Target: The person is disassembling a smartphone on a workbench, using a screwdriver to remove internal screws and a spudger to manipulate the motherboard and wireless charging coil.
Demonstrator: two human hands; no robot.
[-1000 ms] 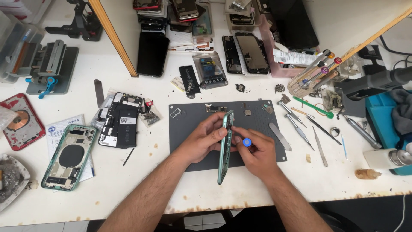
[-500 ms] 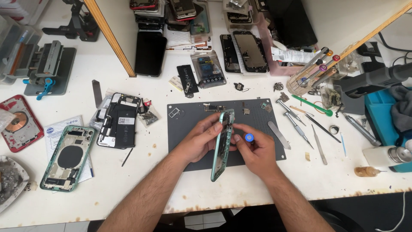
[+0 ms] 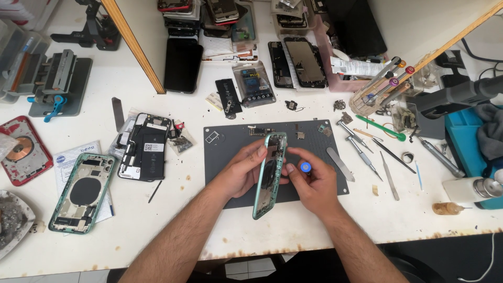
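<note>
Head view, looking down on a cluttered white tabletop [image 3: 157, 220]: left hand [image 3: 242, 170] clamped on a green phone frame [image 3: 269, 175], thumb on its upper edge, fingers behind; frame held on edge, tilted, over a dark grey work mat [image 3: 225, 144] at the tabletop's middle. Right hand [image 3: 312, 183] closed around a blue-capped screwdriver [image 3: 305, 167], tip side touching the frame's right face, exact contact point hidden by the fingers. Left of the mat, an opened phone with black battery [image 3: 144, 147], and further left a second green phone housing [image 3: 81, 191] lying flat on a paper sheet. Right of the mat, a metal spudger [image 3: 340, 163], tweezers [image 3: 389, 175] and a green-handled tool [image 3: 381, 127]. Beyond, a black phone [image 3: 182, 64] lying face up
</note>
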